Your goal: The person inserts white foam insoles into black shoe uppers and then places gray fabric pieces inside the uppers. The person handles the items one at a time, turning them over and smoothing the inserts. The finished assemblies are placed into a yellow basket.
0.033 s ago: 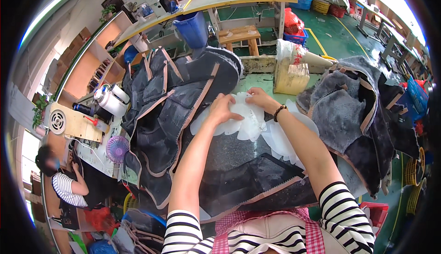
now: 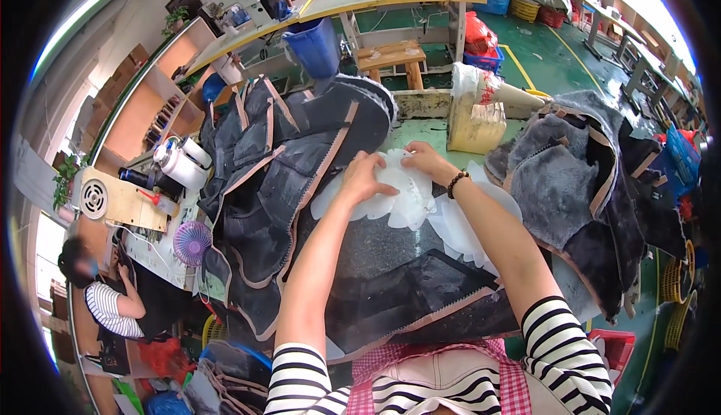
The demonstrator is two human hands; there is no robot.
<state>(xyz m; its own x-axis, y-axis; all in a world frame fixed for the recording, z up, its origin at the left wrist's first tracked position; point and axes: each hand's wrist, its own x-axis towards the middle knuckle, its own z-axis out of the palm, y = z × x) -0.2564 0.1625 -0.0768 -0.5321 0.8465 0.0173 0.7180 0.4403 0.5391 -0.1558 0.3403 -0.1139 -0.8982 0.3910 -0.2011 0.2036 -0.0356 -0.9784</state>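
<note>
A loose pile of thin, whitish translucent cut pieces (image 2: 409,205) lies on the dark panels in front of me. My left hand (image 2: 363,180) is curled over the pile's left side, its thumb and fingers closing on the pieces. At the far edge my right hand (image 2: 426,160) pinches the pile between thumb and fingers. More such pieces (image 2: 462,231) lie partly under my right forearm. Beneath and nearer me spreads a dark panel (image 2: 420,291) edged with pinkish-tan tape. A heap of similar taped dark panels (image 2: 263,190) stands at left.
Grey fleecy pieces (image 2: 552,167) are heaped at right. A cone of wrapped material (image 2: 481,114) stands at the table's far edge. At left are a purple fan (image 2: 192,244) and a white bottle (image 2: 180,167). A co-worker (image 2: 113,295) sits beyond, lower left.
</note>
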